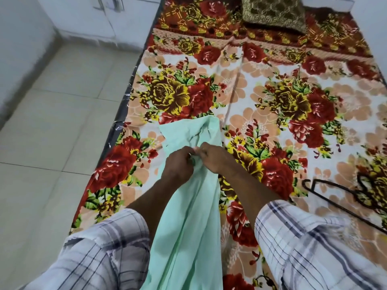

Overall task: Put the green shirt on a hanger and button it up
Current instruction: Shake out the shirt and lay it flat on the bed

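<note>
The left hand (178, 164) and right hand (211, 156), close together, pinch the front of the green shirt (188, 206) above the near edge of the bed (261, 91), apparently working a button, while the hanger (333, 185) lies unused on the bed, so slipping it in likely comes next.

No readable text, label, brand, number or sign anywhere in view. Bedspread (261, 97) carries floral print only; green shirt (188, 216) plain, no visible tag or lettering.
</note>
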